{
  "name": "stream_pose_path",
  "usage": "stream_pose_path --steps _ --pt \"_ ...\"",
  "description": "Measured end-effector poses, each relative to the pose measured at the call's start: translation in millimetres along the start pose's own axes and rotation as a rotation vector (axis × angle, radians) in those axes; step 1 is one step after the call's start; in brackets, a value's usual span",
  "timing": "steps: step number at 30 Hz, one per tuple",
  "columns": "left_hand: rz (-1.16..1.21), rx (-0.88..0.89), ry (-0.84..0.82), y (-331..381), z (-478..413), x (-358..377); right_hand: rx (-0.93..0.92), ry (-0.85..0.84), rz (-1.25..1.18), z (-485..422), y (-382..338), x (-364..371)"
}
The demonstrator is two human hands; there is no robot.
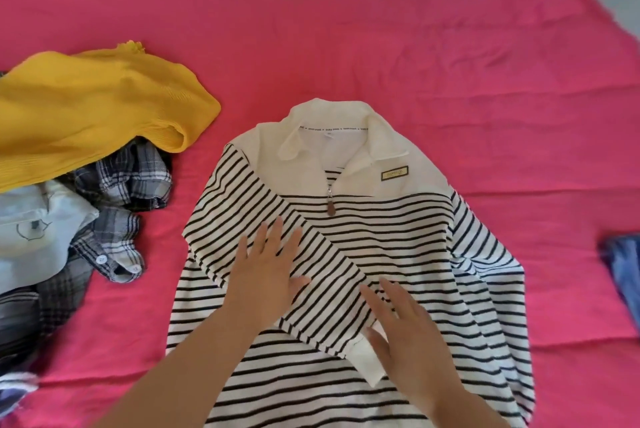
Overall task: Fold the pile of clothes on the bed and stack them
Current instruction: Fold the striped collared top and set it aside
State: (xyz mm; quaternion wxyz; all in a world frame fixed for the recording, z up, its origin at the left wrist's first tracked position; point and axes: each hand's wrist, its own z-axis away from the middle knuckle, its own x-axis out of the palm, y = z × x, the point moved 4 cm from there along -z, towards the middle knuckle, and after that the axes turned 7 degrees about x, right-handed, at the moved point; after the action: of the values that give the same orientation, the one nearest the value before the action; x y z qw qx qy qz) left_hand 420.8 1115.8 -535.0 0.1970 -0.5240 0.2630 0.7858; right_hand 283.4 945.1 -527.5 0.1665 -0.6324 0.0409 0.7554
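Sprawling at the bed's [346,29] left, the unfolded pile [86,150] lay beside the striped sweater [398,219], spread flat under both grips — left grip [266,275] flat-palmed on its folded sleeve [242,219], right grip [405,341] splayed, touching the cuff [363,367].

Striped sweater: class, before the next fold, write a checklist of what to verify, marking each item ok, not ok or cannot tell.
1. Sweater lies front up on the bed: ok.
2. One sleeve is folded across the chest: ok.
3. Left hand and right hand lie flat on that sleeve: ok.
4. Other sleeve is folded in: not ok, it lies along the side.
5. Hem is straight: cannot tell, it is out of view.
6. Pile lies apart from the sweater: ok.
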Motion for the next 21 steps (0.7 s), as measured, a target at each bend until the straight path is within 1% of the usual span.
stream_pose_path --steps 1,3,4,5,6,8,10,11,13,15,16,18,21 --pt "0.003 0.042 0.024 15.5 -5.1 -9.9 -0.016 0.083 -0.043 -2.9 6.3 -15.0" --pt "-0.037 0.151 0.07 47.6 -16.0 -29.0 0.026 0.25 -0.095 -8.0 31.2 -41.9" --pt "-0.05 0.195 0.059 63.6 -21.8 -34.4 0.098 0.286 -0.132 -10.9 50.3 -50.9" --pt "-0.041 0.212 0.012 79.4 -26.9 -37.2 0.202 0.28 -0.176 -13.2 71.0 -59.4" --pt "-0.028 0.222 -0.02 95.2 -32.3 -40.1 0.329 0.245 -0.211 -14.0 91.1 -66.8" --pt "-0.012 0.257 -0.018 125.2 -43.2 -46.4 0.544 0.095 -0.233 -11.3 122.7 -70.5" --pt "0.052 0.282 -0.029 152.0 -53.9 -44.3 0.652 -0.041 -0.234 -6.3 148.3 -58.8" --pt "0.06 0.288 -0.04 162.5 -58.6 -42.5 0.676 -0.099 -0.27 -4.5 154.6 -51.9" --pt "0.057 0.307 -0.03 181.9 -68.7 -39.2 0.667 -0.153 -0.398 -5.9 161.5 -41.1" --pt "0.07 0.323 -0.03 199.9 -79.6 -35.1 0.629 -0.178 -0.431 -9.6 163.1 -43.0" --pt "0.07 0.327 -0.033 207.1 -85.6 -33.0 0.601 -0.164 -0.423 -14.1 166.2 -46.0" --pt "0.061 0.316 -0.025 217.7 -97.0 -31.0 0.547 -0.041 -0.386 -23.0 176.1 -61.7" --pt "0.015 0.232 0.021 216.0 -107.3 -28.1 0.474 0.211 -0.377 -36.1 189.7 -103.8"
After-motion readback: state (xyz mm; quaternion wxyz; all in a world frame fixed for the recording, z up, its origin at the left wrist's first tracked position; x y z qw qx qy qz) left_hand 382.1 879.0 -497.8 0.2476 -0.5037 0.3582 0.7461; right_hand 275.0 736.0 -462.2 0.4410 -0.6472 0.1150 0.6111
